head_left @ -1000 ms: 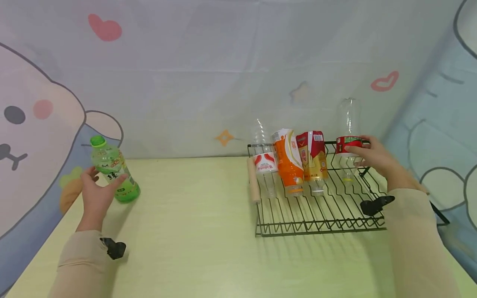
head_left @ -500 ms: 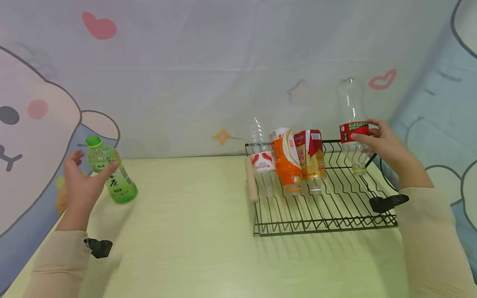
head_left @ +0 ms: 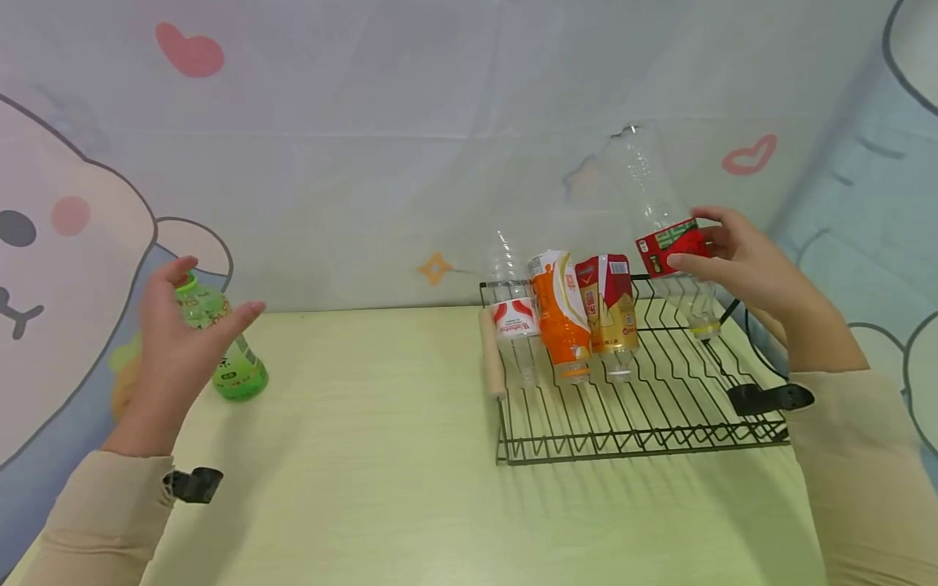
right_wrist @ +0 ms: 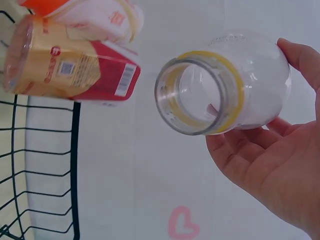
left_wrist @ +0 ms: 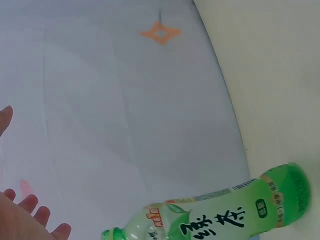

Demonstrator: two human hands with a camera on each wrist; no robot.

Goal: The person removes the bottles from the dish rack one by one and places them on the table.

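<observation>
A big clear bottle point(head_left: 645, 183) is gripped by the right hand point(head_left: 762, 277). The fingers are clamped around it, with the thumb pressed on its red label point(head_left: 665, 244). A green patch and small light marks are printed on that label. The bottle is held upside down and tilted, with its bottom pointed up and to the left. Its plastic is see-through and shiny, with ridges on the side. Its round mouth is left uncapped, and a yellow ring point(right_wrist: 236, 80) is fitted around the neck. It is held over the right part of a black wire rack point(head_left: 608, 457), near the back.

On the rack, three more upside-down bottles are lined up: a clear one point(head_left: 516, 319) with a white and red label, an orange one point(head_left: 563, 317) and a gold and red one point(head_left: 614, 313).

The left hand point(head_left: 168, 358) is held near a green bottle point(head_left: 240, 376), its fingers spread apart. The green bottle is stood on the desk point(head_left: 366, 448), with its cap on.
</observation>
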